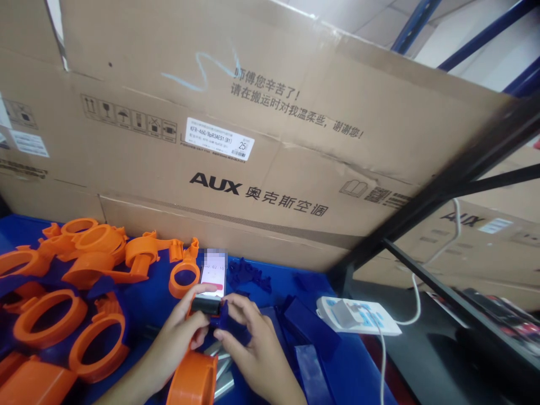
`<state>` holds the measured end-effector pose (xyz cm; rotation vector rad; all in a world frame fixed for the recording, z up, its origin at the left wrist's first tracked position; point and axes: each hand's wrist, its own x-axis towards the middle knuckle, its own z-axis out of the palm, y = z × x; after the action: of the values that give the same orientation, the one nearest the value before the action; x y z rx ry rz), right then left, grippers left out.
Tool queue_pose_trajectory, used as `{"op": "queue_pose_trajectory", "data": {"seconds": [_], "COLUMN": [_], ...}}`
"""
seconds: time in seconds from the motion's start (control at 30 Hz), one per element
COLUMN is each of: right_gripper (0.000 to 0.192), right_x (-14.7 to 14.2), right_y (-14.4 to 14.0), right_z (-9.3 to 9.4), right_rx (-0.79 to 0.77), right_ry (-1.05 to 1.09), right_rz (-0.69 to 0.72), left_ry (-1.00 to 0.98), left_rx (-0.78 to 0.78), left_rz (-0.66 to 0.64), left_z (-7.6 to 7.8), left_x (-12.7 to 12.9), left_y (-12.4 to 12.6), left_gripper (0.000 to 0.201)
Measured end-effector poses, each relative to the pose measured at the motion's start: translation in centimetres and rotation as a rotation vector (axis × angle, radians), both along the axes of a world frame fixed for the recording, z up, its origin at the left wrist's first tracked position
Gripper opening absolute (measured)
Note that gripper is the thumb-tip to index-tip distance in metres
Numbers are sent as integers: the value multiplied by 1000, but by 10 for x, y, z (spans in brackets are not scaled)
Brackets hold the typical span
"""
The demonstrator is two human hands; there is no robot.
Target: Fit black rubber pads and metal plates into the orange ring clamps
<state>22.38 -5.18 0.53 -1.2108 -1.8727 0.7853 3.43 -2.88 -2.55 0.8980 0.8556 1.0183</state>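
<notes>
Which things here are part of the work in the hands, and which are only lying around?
In the work:
- left hand and right hand, together gripping a small blue part
- orange ring just under the hands
- metal pieces below

Lying about:
- pile of orange rings
- phone
- power strip
- cardboard box
</notes>
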Motion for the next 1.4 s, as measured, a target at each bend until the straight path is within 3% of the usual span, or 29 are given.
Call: {"op": "queue_pose_trajectory", "data": {"seconds": [0.43,0.8,1.2,1.4], "right_gripper": [52,51,50,51], "right_x": [-1,1,3,-1], "right_y": [1,0,1,0], "right_z": [3,6,4,4], "right_rx": [11,43,12,50], "right_ry": [-59,-96,-193,-158], "right_rz": [-7,14,46,42], "left_ry": [-13,-63,-22,-209], "left_rx": [-8,-104,-95,-111], "left_rz": [-5,-92,-101,-111], "left_z": [-2,-12,-8,5], "left_x": [-1,-5,-6,-6], "left_y": [0,7,4,-1], "left_gripper": [48,56,58,65]}}
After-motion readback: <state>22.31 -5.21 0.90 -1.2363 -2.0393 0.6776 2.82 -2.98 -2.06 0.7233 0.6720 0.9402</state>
